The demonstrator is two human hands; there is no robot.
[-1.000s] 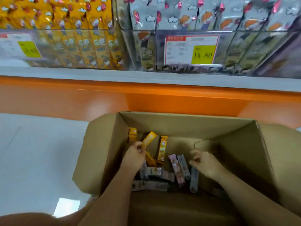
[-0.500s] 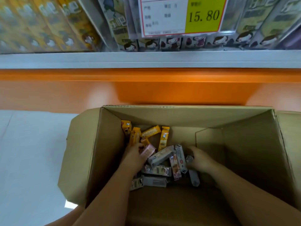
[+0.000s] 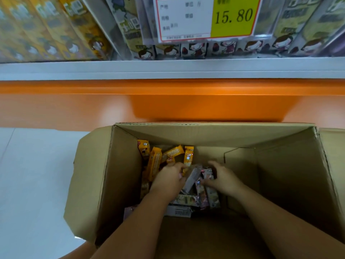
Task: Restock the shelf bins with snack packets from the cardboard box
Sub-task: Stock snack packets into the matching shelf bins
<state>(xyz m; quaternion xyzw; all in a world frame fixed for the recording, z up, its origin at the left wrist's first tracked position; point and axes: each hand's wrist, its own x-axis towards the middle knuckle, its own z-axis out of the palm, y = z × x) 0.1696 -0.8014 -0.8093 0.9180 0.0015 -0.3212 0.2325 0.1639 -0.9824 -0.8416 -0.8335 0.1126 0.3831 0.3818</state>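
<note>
Snack packets point(image 3: 186, 200) lie in a loose heap on the bottom of the cardboard box point(image 3: 123, 174), gathered toward its far left corner; the right half of the box bottom shows bare cardboard. The box stands open on the pale floor point(image 3: 37, 174), its far wall close against the orange base point(image 3: 168, 101) of the shelf, with its left flap folded outward.

The packets are slim, oblong and glossy. The yellow packets point(image 3: 155, 161) carry small cartoon prints and stand or lean on end by the left wall and far corner. Nearer the middle the packets are silvery grey or pink and lie flat, crossing one another.

Both forearms reach down into the box. The left grip point(image 3: 168, 179) is clenched on a grey packet point(image 3: 192, 177), which tilts up out of the heap. Just beside it, the right grip point(image 3: 224, 179) curls thumb and fingers around a pink-and-silver packet point(image 3: 208, 174) on top of the heap; the exact contact is blurred.

Above the grey shelf edge point(image 3: 168, 70), clear shelf bins point(image 3: 104, 27) hold rows of packets, yellow ones on the left and pale cartoon-printed ones on the right. A price tag point(image 3: 205, 17) reading 15.80 hangs on the right bin's front.
</note>
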